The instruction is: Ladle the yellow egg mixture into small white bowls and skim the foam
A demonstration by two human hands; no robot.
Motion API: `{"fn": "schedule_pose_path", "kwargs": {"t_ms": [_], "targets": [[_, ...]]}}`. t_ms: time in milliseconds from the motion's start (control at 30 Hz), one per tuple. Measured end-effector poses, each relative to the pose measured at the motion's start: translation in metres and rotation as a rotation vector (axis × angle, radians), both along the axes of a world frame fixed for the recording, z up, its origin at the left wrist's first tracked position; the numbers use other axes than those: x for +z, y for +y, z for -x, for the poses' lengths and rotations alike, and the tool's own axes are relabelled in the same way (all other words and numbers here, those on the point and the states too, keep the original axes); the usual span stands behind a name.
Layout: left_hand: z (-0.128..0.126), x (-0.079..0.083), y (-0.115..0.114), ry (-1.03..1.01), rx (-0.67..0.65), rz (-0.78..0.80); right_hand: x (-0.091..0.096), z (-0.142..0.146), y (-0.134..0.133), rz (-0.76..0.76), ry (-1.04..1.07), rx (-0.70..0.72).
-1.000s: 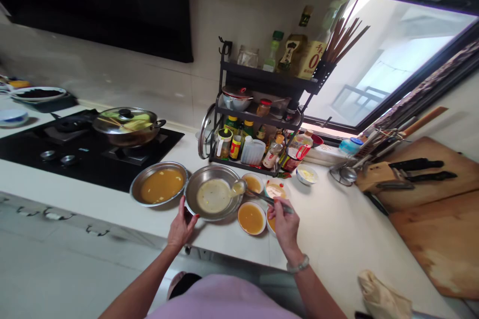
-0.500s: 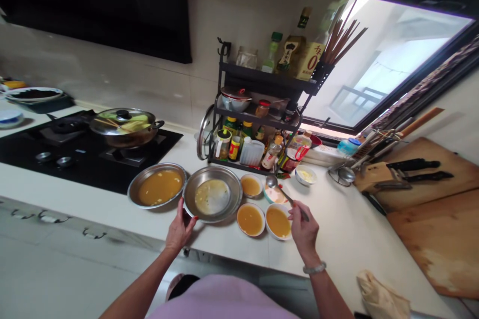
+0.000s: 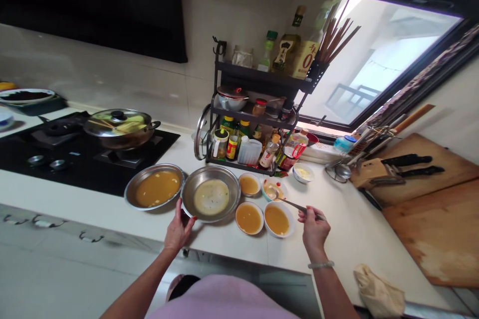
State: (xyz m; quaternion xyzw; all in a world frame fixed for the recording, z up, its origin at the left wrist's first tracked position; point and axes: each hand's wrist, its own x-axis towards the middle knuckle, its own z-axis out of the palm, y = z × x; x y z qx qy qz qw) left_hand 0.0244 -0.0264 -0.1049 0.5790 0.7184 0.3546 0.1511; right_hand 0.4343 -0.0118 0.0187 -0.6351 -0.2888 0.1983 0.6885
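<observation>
My left hand (image 3: 178, 229) grips the near rim of a steel basin (image 3: 228, 182) that holds a thin pool of pale liquid. My right hand (image 3: 313, 227) is closed on the handle of a metal spoon (image 3: 288, 201), whose bowl rests in a small bowl of pale mixture (image 3: 275, 190). In front of that stand two white bowls of orange liquid (image 3: 249, 218) (image 3: 278, 219), with a third small bowl (image 3: 249, 184) behind them. A second steel basin (image 3: 154, 188) of orange liquid sits to the left.
A black spice rack (image 3: 258, 109) with bottles and chopsticks stands behind the bowls. A lidded pan (image 3: 117, 127) sits on the black hob (image 3: 75, 152) at left. A knife block (image 3: 377, 172), wooden boards (image 3: 430, 199) and a crumpled cloth (image 3: 377, 293) lie at right.
My right hand carried the spoon from the steel basin's rim rightward and now rests its bowl in the small bowl of pale mixture. My left hand kept its hold on the basin.
</observation>
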Motion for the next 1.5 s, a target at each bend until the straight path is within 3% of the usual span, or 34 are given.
{"fn": "schedule_pose_path", "kwargs": {"t_ms": [467, 700, 867, 1067, 1267, 1367, 1500], "targets": [[-0.001, 0.001, 0.0, -0.004, 0.013, -0.001, 0.02, -0.007, 0.005, -0.09, 0.073, -0.021], [0.0, -0.001, 0.0, -0.005, 0.008, 0.028, 0.041, 0.025, 0.003, -0.086, 0.096, 0.098], [0.0, -0.001, 0.0, -0.027, -0.007, 0.017, 0.043, 0.062, 0.003, -0.062, 0.1, 0.256], [0.0, 0.0, 0.0, -0.041, 0.001, 0.023, 0.029, 0.1, -0.006, -0.074, -0.119, 0.477], [0.0, -0.002, 0.0, -0.032, -0.004, 0.001, 0.018, 0.101, -0.02, -0.223, -0.529, 0.689], [0.0, -0.002, 0.0, -0.022, 0.004, 0.012, 0.02, 0.087, -0.019, -0.244, -0.55, 0.629], [0.0, 0.0, 0.0, -0.024, -0.005, 0.001, 0.026, 0.057, -0.013, -0.133, -0.429, 0.374]]}}
